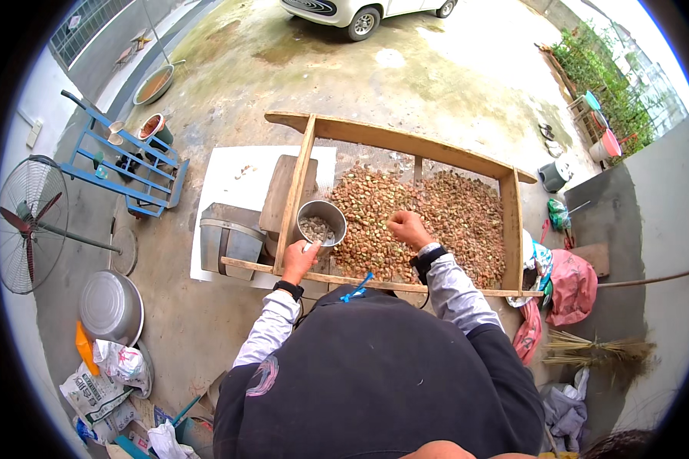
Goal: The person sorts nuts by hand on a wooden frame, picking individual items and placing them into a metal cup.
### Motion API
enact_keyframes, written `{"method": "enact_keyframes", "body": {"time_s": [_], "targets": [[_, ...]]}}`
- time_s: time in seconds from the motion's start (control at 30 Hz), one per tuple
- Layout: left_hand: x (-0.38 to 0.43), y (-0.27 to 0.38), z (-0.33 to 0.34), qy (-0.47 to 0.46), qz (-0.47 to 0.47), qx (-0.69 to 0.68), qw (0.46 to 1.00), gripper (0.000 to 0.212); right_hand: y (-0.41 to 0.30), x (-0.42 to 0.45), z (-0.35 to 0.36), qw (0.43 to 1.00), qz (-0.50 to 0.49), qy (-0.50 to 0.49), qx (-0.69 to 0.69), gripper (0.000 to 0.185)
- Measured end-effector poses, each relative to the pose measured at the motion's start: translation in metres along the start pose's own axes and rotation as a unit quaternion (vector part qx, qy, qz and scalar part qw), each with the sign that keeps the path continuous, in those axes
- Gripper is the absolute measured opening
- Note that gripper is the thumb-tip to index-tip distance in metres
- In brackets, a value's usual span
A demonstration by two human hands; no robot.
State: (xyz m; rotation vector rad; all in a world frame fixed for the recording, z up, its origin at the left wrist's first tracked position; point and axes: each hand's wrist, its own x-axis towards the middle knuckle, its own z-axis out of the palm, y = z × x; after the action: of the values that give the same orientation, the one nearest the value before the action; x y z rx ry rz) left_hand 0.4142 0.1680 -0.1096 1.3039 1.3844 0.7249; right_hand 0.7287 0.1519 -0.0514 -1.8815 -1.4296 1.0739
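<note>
My left hand (299, 261) grips the handle of a metal mug (341, 222) at the left end of a wooden-framed mesh tray. Pale greyish pieces (316, 229) lie in the mug. Over the tray, a thick layer of small brown and reddish nuts or seeds (465, 224) covers much of the wire mesh (356, 152). Above this layer is my right hand (410, 229), its fingers curled and the fingertips close together. Whether something small is pinched between them is too small to tell. The tray's wooden frame (407, 141) surrounds the pile.
Left of the mug are a wooden block (281, 189) and a square metal container (229, 238) on a white sheet (218, 178). A standing fan (31, 224), blue hand truck (120, 155) and large metal pot (108, 304) stand further left. Pink bags (574, 284) lie right.
</note>
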Motion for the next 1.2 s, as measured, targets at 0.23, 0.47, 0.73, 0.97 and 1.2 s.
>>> {"method": "enact_keyframes", "body": {"time_s": [0.23,0.47,0.73,0.97,1.2], "targets": [[-0.003,-0.001,-0.008,-0.017,0.024,-0.010,1.000,0.040,-0.092,0.004,0.065,0.969,-0.221,-0.112,0.004,0.031],[-0.018,0.018,-0.011,0.006,0.061,0.033,0.998,0.039,0.015,0.063,0.055,0.947,-0.232,-0.064,-0.212,0.034],[-0.015,0.018,-0.016,0.051,0.088,0.110,0.989,0.041,0.052,0.122,0.043,0.942,-0.098,-0.066,-0.313,0.031],[-0.009,0.017,-0.006,0.049,0.086,0.127,0.987,0.043,0.059,0.143,0.027,0.951,-0.039,0.026,-0.304,0.021],[-0.009,0.030,-0.008,0.090,0.148,0.186,0.967,0.043,0.039,0.137,0.061,0.968,-0.072,0.085,-0.227,0.027]]}}
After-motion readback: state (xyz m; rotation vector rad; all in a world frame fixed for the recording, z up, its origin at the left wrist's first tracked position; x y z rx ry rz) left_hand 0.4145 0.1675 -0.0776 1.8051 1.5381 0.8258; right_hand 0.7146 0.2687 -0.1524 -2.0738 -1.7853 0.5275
